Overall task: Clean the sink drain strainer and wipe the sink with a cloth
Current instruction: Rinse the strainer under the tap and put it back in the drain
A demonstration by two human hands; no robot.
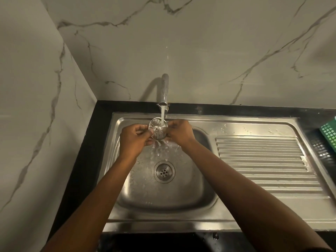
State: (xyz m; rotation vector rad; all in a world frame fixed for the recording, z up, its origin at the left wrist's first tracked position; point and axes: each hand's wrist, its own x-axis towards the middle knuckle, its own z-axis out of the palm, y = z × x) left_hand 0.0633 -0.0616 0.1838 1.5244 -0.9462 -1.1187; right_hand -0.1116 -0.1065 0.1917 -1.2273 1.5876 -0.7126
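Note:
A round metal drain strainer (157, 128) is held tilted under the running tap (164, 90), above the steel sink basin (138, 195). My left hand (133, 138) grips its left edge and my right hand (179, 132) grips its right edge. Water streams onto the strainer and splashes down between my hands. The open drain hole (164, 172) lies in the basin floor below. No cloth is in view.
A ribbed steel drainboard (263, 160) extends to the right of the basin. A green perforated basket (329, 133) sits at the far right on the black countertop (94, 142). Marble walls close in behind and on the left.

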